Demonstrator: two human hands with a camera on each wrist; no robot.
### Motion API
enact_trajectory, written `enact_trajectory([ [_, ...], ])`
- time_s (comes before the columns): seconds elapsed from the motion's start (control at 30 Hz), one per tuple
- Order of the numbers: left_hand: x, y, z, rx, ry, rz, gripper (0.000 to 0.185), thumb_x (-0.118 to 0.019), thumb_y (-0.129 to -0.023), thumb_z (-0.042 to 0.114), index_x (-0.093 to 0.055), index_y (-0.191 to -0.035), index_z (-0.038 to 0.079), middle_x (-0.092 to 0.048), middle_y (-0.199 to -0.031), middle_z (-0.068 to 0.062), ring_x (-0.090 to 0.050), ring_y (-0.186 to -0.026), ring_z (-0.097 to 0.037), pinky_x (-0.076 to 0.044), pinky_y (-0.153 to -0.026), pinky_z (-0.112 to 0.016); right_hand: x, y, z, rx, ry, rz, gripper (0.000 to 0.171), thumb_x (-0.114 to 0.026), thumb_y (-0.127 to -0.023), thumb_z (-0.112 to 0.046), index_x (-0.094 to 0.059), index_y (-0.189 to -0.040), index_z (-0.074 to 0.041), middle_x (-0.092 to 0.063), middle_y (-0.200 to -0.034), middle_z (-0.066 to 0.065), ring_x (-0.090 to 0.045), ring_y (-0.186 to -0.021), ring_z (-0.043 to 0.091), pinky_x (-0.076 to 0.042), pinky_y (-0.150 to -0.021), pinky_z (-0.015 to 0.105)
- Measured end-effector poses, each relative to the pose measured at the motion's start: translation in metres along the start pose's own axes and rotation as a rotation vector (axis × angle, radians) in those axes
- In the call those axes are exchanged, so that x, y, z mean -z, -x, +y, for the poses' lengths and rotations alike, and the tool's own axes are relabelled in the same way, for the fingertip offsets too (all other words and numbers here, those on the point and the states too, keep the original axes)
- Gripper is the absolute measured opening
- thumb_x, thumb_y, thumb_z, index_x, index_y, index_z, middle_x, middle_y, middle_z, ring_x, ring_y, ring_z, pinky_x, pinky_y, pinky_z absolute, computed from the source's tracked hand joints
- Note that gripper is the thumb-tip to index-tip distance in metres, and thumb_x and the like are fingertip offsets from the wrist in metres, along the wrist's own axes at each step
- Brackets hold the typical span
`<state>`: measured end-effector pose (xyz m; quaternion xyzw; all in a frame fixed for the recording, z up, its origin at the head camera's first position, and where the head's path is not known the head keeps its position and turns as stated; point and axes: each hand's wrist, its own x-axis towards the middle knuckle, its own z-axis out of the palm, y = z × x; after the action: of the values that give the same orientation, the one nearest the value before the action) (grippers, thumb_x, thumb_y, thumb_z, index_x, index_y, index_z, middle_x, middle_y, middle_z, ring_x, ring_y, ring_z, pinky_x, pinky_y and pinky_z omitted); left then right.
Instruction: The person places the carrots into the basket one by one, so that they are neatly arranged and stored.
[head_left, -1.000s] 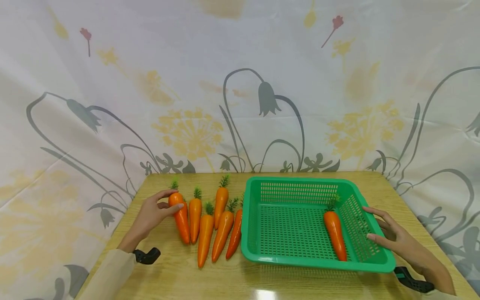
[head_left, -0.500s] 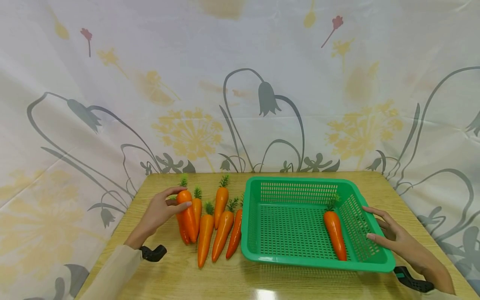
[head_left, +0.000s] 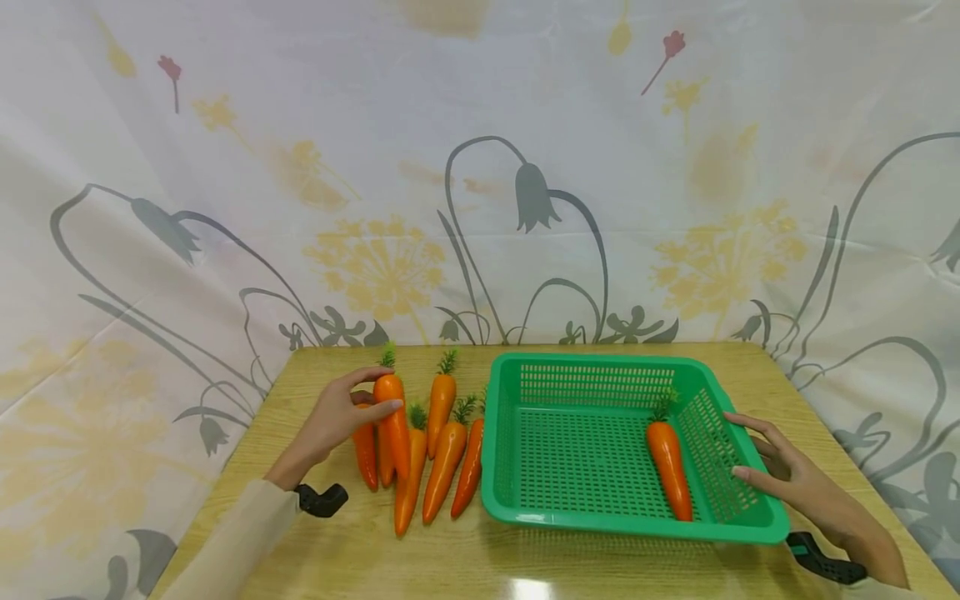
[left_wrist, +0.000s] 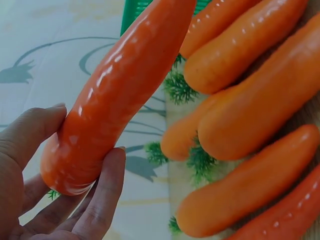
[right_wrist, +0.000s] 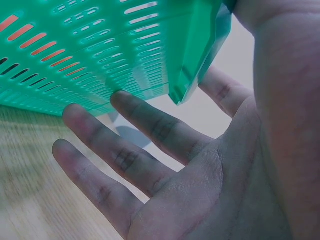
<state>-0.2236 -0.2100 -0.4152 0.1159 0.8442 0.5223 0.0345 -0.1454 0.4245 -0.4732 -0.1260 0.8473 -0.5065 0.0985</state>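
Over desk [head_left: 525, 567], raised carrot [head_left: 393, 421] now nearer the green basket [head_left: 517, 467] than 1 second ago, above the row. Gripped near its top by left hand [head_left: 337, 417]. Right hand [head_left: 787, 475] spread flat against basket's side.

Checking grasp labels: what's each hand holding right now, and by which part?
Left hand grips a carrot at its thick leafy end, thumb opposite fingers. Right hand holds nothing; open fingers rest against the green basket side wall.

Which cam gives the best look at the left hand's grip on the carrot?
Left wrist view: the carrot fills the frame, thumb and fingertips pinching its thick end. The head view shows the left hand holding it above the carrot row beside the green basket, but small. The right wrist view shows only basket wall and the right hand.
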Motion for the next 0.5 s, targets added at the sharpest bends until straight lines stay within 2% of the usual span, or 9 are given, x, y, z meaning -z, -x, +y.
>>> enact_trajectory([
  [0.1, -0.004, -0.004, 0.004, -0.015, -0.004, -0.013, 0.061, -0.082, -0.091, 0.031, -0.058, -0.145, 0.016, -0.053, -0.147, -0.014, -0.069, -0.105, -0.028, -0.057, -0.086, -0.057, 0.000, 0.000, 0.001, 0.002, -0.002, -0.001, 0.073, -0.052, -0.109, -0.011, -0.011, -0.167, -0.026, 0.001, -0.164, 0.035, -0.015, -0.138, 0.069, -0.054, -0.088, 0.049],
  [0.17, -0.007, -0.007, 0.006, -0.016, 0.000, -0.022, 0.061, -0.082, -0.091, 0.032, -0.058, -0.144, 0.016, -0.053, -0.147, -0.013, -0.069, -0.105, -0.027, -0.057, -0.086, -0.057, -0.001, 0.000, 0.002, 0.002, 0.001, 0.003, 0.073, -0.053, -0.109, -0.011, -0.012, -0.167, -0.026, -0.002, -0.164, 0.034, -0.028, -0.146, 0.045, -0.055, -0.083, 0.036],
  [0.2, -0.009, -0.008, 0.008, -0.013, 0.009, -0.030, 0.060, -0.082, -0.091, 0.032, -0.059, -0.144, 0.017, -0.055, -0.145, -0.014, -0.069, -0.104, -0.028, -0.057, -0.086, -0.057, -0.001, 0.000, 0.002, 0.005, -0.002, 0.005, 0.072, -0.053, -0.109, -0.011, -0.012, -0.166, -0.026, -0.003, -0.164, 0.033, -0.033, -0.146, 0.030, -0.055, -0.083, 0.034],
  [0.27, -0.012, -0.011, 0.011, -0.012, 0.028, -0.048, 0.060, -0.082, -0.091, 0.032, -0.058, -0.144, 0.018, -0.058, -0.141, -0.013, -0.070, -0.103, -0.027, -0.057, -0.086, -0.058, -0.001, -0.001, 0.002, 0.013, -0.004, 0.008, 0.072, -0.053, -0.109, -0.011, -0.013, -0.166, -0.025, -0.005, -0.163, 0.034, -0.039, -0.135, 0.000, -0.055, -0.081, 0.030],
  [0.33, -0.015, -0.015, 0.015, -0.014, 0.049, -0.065, 0.060, -0.082, -0.091, 0.033, -0.058, -0.144, 0.019, -0.061, -0.138, -0.013, -0.070, -0.102, -0.026, -0.057, -0.086, -0.058, -0.002, -0.001, 0.002, 0.019, -0.004, 0.010, 0.071, -0.053, -0.108, -0.011, -0.014, -0.166, -0.025, -0.007, -0.162, 0.035, -0.035, -0.119, -0.020, -0.055, -0.081, 0.030],
  [0.5, -0.025, -0.023, 0.023, -0.051, 0.054, -0.105, 0.060, -0.082, -0.091, 0.032, -0.058, -0.144, 0.017, -0.062, -0.136, -0.012, -0.071, -0.100, -0.025, -0.058, -0.085, -0.054, -0.002, -0.001, 0.002, 0.027, -0.008, 0.004, 0.072, -0.053, -0.108, -0.010, -0.013, -0.166, -0.023, -0.008, -0.160, 0.038, -0.037, -0.117, -0.022, -0.056, -0.081, 0.031],
])
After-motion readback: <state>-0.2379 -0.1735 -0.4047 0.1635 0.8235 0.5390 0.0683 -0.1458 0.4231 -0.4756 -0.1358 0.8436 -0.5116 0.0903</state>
